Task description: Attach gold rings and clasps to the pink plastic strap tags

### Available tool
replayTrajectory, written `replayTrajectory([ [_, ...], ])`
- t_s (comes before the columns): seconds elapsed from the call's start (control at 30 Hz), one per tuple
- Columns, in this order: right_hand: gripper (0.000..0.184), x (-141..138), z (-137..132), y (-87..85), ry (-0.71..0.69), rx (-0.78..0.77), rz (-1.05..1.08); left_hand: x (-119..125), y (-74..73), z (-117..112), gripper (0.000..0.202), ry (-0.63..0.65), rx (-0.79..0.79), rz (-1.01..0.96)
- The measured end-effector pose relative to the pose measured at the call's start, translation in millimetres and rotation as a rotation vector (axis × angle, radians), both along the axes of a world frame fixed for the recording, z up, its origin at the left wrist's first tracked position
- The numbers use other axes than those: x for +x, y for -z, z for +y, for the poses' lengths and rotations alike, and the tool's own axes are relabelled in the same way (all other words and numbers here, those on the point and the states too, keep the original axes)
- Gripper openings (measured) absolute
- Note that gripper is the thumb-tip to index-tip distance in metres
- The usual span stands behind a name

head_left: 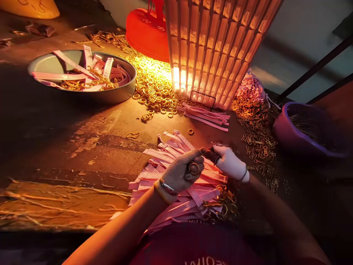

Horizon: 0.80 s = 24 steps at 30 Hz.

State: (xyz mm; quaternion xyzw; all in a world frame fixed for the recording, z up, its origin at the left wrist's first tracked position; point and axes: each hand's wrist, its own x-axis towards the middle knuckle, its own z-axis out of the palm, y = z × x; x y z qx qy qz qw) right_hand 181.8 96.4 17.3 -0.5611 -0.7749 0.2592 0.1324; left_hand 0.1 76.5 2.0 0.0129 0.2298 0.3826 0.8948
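Note:
My left hand (182,170), in a grimy glove with a metal band at the wrist, is closed over a brass-coloured ring (193,168) that shows between its curled fingers. Its fingertips meet those of my right hand (227,160), which wears a white glove with dark, soiled fingers. The right fingers are pinched together, and whatever lies between them is too small and dark to name. Below both hands spreads a heap of pink strap pieces (154,176). More rings and metal fittings (226,206) lie at its right side, close to my body.
A metal basin (129,86) holds straps with fittings. Behind lie piled gold rings (157,92) under a red lamp (146,33), beside a ribbed panel (209,48). Pink strips (206,116) lie before the panel. Metal hooks (256,136) and a purple bowl (286,125) are at right.

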Motion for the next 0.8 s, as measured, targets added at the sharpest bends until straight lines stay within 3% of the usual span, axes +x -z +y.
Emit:
replayTrajectory([
  [0.1, 0.021, 25.9, 56.0, 12.9, 0.213, 0.098, -0.166, -10.4, -0.1, 5.6, 0.031, -0.148, -0.032, -0.126],
  [0.2, 0.012, 50.8, 105.5, 29.4, 0.297, 0.089, -0.227, -19.1, 1.5, 6.0, 0.037, -0.237, -0.076, -0.133],
  [0.27, 0.013, 60.8, 125.2, 40.9, 0.312, 0.057, -0.216, -19.8, 4.5, 3.0, 0.038, -0.24, -0.105, -0.127],
  [0.37, 0.02, 64.5, 134.1, 53.2, 0.305, 0.003, -0.121, -14.0, 10.4, -3.3, 0.031, -0.147, -0.128, -0.122],
  [0.47, 0.031, 59.1, 122.9, 51.9, 0.276, -0.08, 0.049, -6.1, 13.7, -7.0, 0.016, -0.027, -0.106, -0.077],
  [0.53, 0.045, 52.8, 104.5, 41.0, 0.234, -0.139, 0.185, -2.6, 13.4, -7.1, 0.013, 0.014, -0.072, -0.011],
  [0.63, 0.055, 41.1, 61.3, 11.4, 0.147, -0.205, 0.387, -1.3, 11.3, -5.1, 0.011, 0.009, -0.031, 0.073],
  [0.73, 0.042, 28.7, 8.8, -24.0, 0.046, -0.409, 0.674, -3.6, 11.1, -0.8, 0.012, -0.016, -0.036, 0.071],
  [0.8, 0.036, 22.5, -23.7, -43.2, -0.02, -0.559, 0.692, -7.8, 12.7, 4.6, 0.018, -0.048, -0.043, 0.075],
])
